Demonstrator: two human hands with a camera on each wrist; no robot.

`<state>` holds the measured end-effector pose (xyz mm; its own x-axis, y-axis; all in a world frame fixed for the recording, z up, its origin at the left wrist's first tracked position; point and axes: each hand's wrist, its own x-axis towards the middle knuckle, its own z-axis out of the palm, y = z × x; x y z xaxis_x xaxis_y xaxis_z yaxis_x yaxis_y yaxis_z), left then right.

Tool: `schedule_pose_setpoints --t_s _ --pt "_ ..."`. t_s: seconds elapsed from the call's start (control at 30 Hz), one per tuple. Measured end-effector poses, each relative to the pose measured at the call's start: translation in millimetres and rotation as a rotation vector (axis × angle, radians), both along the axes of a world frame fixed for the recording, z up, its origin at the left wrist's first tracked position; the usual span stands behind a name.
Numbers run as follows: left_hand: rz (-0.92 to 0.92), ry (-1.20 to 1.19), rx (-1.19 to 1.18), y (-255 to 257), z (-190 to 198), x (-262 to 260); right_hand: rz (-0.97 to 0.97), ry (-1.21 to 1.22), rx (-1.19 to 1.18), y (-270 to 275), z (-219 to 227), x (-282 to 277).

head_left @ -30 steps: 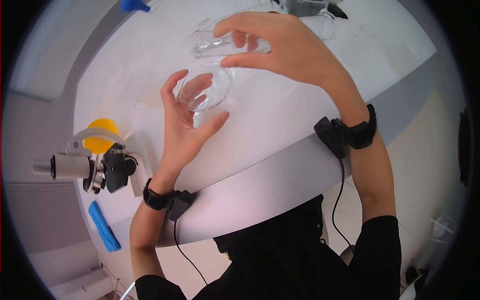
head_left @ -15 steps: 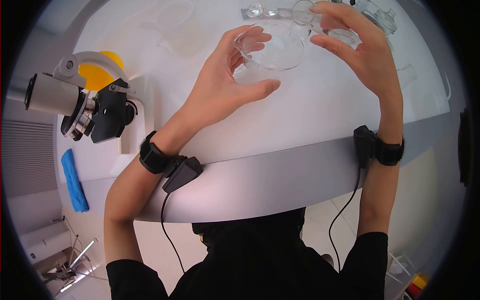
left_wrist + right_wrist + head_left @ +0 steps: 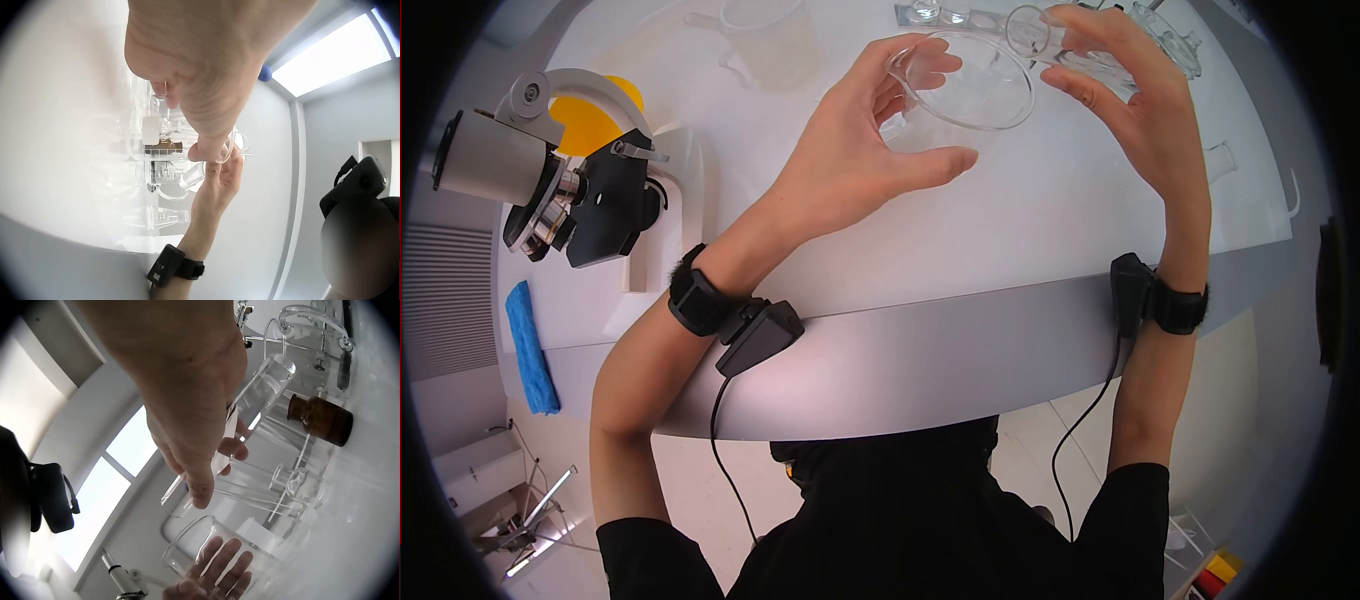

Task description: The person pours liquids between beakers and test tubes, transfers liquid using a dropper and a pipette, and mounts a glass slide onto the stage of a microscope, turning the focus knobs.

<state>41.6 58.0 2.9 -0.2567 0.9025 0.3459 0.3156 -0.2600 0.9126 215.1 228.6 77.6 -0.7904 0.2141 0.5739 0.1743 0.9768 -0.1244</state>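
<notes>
A wide clear glass beaker [image 3: 975, 85] shows its round rim in the head view. My left hand [image 3: 840, 150] holds it from the left, fingers behind the wall and thumb out in front. Through the glass, the left fingers [image 3: 222, 565] appear in the right wrist view. Close at the beaker's right, my right hand [image 3: 1145, 115] grips a clear glass cylinder [image 3: 265, 384] with a thick base and a white label. The cylinder lies tilted, its open mouth [image 3: 1028, 32] toward the beaker and overlapping its rim in the head view.
A microscope [image 3: 510, 165] stands at the left, with a yellow object [image 3: 595, 115] behind it and a blue cloth [image 3: 532, 345] near the table edge. A clear jug [image 3: 770, 40] is at the back. A brown bottle [image 3: 331, 422] and other glassware stand beyond my right hand.
In the head view, both hands and the beaker have shifted rightward over the second. The right thumb, which overlapped the beaker's rim, now lies right of it. Little has moved in the last half second.
</notes>
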Motion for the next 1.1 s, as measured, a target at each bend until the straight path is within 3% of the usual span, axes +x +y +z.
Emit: schedule_pose_setpoints --t_s 0.4,0.5,0.77,1.1 --pt "0.02 0.017 0.018 -0.2 13.2 6.9 0.027 0.103 0.049 3.7 -2.3 -2.0" --pt "0.022 0.014 0.02 -0.3 14.0 7.5 0.13 0.238 -0.14 9.1 -8.6 -3.5" --pt "0.032 0.051 0.046 1.6 18.3 6.6 0.076 0.191 0.207 8.7 -0.1 3.8" --pt "0.04 0.056 0.073 3.8 22.4 8.2 0.025 0.198 0.227 3.3 3.9 6.2"
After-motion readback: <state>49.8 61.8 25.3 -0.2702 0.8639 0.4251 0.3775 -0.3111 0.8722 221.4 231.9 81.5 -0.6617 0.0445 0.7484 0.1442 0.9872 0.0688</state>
